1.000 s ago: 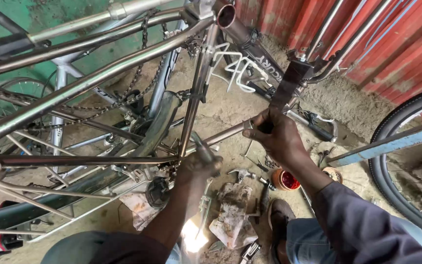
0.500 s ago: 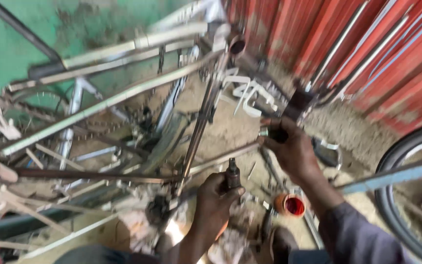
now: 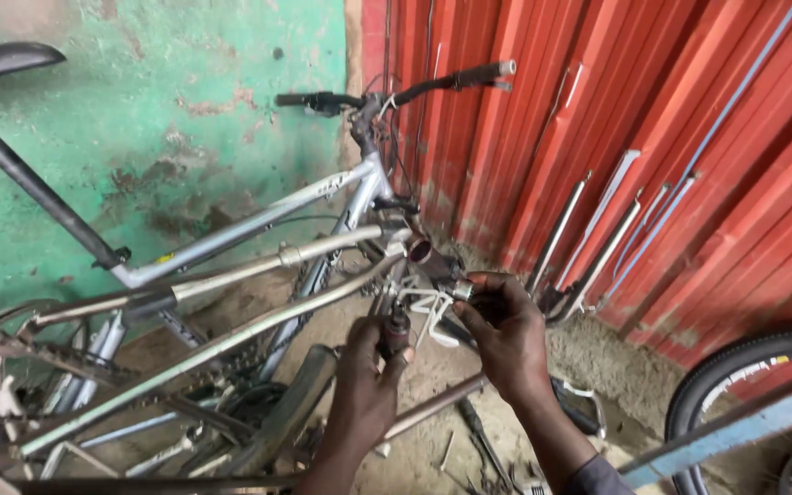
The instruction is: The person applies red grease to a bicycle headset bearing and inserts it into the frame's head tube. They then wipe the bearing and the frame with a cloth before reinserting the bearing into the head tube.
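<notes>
Head view: left hand [image 3: 366, 378] is gripping a dark stubby part [image 3: 396, 328], axis upright; right hand [image 3: 504, 332] is pinching the head-tube end [image 3: 425, 256] just up-left, the nearer hand.

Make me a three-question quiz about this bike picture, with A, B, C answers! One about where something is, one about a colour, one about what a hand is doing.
1. Where is the black tyre?
A. lower right
B. top left
C. on the saddle

2. What colour is the ribbed metal wall?
A. blue
B. red
C. yellow

3. What is the left hand doing?
A. lying flat on the ground
B. waving in the air
C. gripping a small dark part

Answers:
1 A, the tyre curves in at the lower right corner.
2 B, the ribbed sheets are red beside the green wall.
3 C, its fingers close round the dark part, near the right hand at the bare frame tube.
</notes>
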